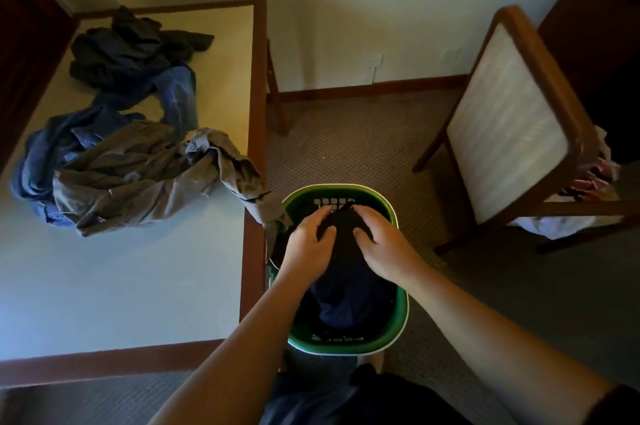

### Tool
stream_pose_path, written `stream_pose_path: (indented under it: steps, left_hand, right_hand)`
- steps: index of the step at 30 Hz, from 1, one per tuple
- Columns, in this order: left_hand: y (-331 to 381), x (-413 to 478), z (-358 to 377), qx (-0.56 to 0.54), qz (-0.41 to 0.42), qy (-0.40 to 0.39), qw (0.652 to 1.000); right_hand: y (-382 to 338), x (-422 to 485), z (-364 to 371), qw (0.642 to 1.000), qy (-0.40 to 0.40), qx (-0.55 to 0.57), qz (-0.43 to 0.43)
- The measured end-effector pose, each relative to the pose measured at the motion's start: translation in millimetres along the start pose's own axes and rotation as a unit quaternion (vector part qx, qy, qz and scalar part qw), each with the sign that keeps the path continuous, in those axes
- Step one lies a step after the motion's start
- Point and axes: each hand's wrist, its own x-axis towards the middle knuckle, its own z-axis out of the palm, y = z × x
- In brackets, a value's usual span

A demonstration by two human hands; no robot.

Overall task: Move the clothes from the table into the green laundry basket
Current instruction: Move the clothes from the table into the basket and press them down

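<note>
The green laundry basket stands on the carpet by the table's right edge. A dark garment fills it. My left hand and my right hand both grip the top of that garment inside the basket. On the white table lie a grey-brown garment whose end hangs over the edge onto the basket rim, blue jeans behind it, and a black pile at the far end.
A wooden chair with a pale padded back stands to the right of the basket, with cloth on its seat. Patterned carpet lies between table and chair. The wall is close behind.
</note>
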Motion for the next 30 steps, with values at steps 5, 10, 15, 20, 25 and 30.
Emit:
stream_pose_path:
  steps: [5, 10, 15, 20, 25, 30]
  left_hand:
    - [-2, 3, 14, 0.101, 0.003, -0.040, 0.994]
    - [-50, 35, 33, 0.192, -0.065, -0.076, 0.976]
    - [-109, 80, 69, 0.243, -0.144, -0.072, 0.957]
    - [-176, 119, 104, 0.361, -0.120, -0.071, 0.922]
    - [-252, 166, 141, 0.398, -0.100, -0.061, 0.910]
    - [-321, 207, 184, 0.396, -0.107, -0.079, 0.909]
  right_hand:
    - [26, 3, -7, 1.000, -0.027, -0.013, -0.007]
    - [68, 27, 25, 0.998, -0.061, -0.018, 0.019]
    - [119, 68, 74, 0.990, -0.104, -0.033, 0.089]
    - [172, 120, 132, 0.974, -0.119, -0.151, 0.117]
    - [243, 152, 205, 0.953, -0.046, -0.278, 0.111]
    - [313, 184, 256, 0.956, -0.032, -0.270, 0.111]
